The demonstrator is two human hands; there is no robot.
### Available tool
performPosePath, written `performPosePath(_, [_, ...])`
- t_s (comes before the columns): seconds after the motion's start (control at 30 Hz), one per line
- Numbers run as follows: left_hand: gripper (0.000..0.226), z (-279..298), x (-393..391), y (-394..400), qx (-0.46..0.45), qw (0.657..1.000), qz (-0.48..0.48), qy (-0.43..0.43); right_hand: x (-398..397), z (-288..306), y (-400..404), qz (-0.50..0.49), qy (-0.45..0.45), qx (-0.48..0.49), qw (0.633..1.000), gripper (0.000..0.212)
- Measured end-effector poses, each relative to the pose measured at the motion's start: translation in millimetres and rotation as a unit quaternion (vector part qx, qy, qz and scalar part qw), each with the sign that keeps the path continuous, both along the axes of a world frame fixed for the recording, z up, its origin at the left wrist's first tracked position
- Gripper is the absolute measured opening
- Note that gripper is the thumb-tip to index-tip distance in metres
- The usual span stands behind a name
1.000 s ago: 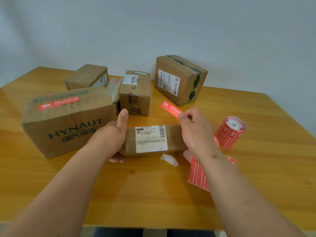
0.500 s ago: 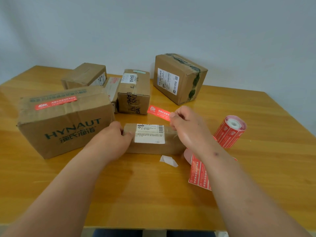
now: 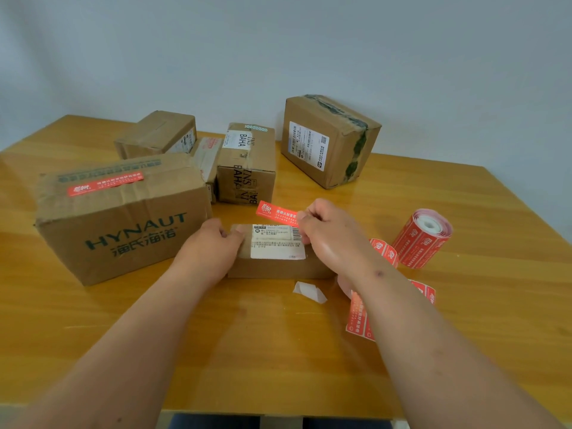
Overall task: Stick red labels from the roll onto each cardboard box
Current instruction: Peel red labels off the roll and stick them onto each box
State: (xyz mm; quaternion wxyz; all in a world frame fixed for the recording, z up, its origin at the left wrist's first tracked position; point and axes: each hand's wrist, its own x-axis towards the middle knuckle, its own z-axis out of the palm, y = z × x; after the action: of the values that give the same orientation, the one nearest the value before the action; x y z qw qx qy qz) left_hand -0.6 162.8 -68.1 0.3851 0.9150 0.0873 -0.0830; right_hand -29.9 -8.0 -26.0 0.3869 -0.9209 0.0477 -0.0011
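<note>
A small flat cardboard box [image 3: 278, 267] with a white shipping slip lies in the middle of the wooden table. My left hand [image 3: 213, 246] holds its left end, thumb on top. My right hand [image 3: 328, 230] pinches one end of a loose red label [image 3: 277, 211] just above the box's far edge; the label points left. The red label roll [image 3: 424, 239] lies on its side to the right, its unrolled strip [image 3: 359, 317] trailing under my right forearm. The big HYNAUT box [image 3: 123, 221] at left carries a red label [image 3: 105, 184] on top.
Behind stand a tall BAHA box [image 3: 247, 168], a plain box [image 3: 158, 134], a low box [image 3: 207, 156] between them and a tilted box [image 3: 331, 140] with green tape. A white backing scrap [image 3: 309, 292] lies in front of the small box. The table's near edge [image 3: 278, 413] is close.
My left hand tipped the small box down flat and now holds its left end. My right hand carried the red label left and lower, down to the box's far edge.
</note>
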Motion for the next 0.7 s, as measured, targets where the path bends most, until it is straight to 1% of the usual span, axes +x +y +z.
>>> performPosePath(0.13, [0.02,2,-5,1,-0.043,0.998,0.024,-0.027,5,1,-2,0.003,0.022,-0.005,1.0,0.027])
performPosePath(0.2, [0.015,3,-6,2,-0.042,0.997,0.027,-0.052,7,2,-1,0.006,0.03,-0.015,0.999,0.027])
performPosePath(0.27, [0.012,5,-10,0,0.004,0.994,0.01,-0.108,8,2,0,0.008,0.029,-0.026,0.999,0.026])
performPosePath(0.37, [0.031,3,-19,-4,0.118,0.968,-0.051,-0.214,8,1,1,0.012,0.022,-0.041,0.999,0.025])
performPosePath(0.4, [0.033,1,-21,-6,0.149,0.956,-0.081,-0.239,8,1,1,0.014,0.02,-0.041,0.999,0.025])
performPosePath(0.43, [0.033,0,-22,-7,0.168,0.948,-0.112,-0.246,8,1,2,0.015,0.021,-0.04,0.999,0.025])
performPosePath(0.57, [0.041,0,-20,-1,0.187,0.945,-0.19,-0.189,10,0,4,0.013,0.025,-0.034,0.999,0.025])
performPosePath(0.7, [0.043,1,-21,10,0.218,0.923,-0.253,-0.189,10,-1,4,-0.008,0.026,0.001,1.0,0.026])
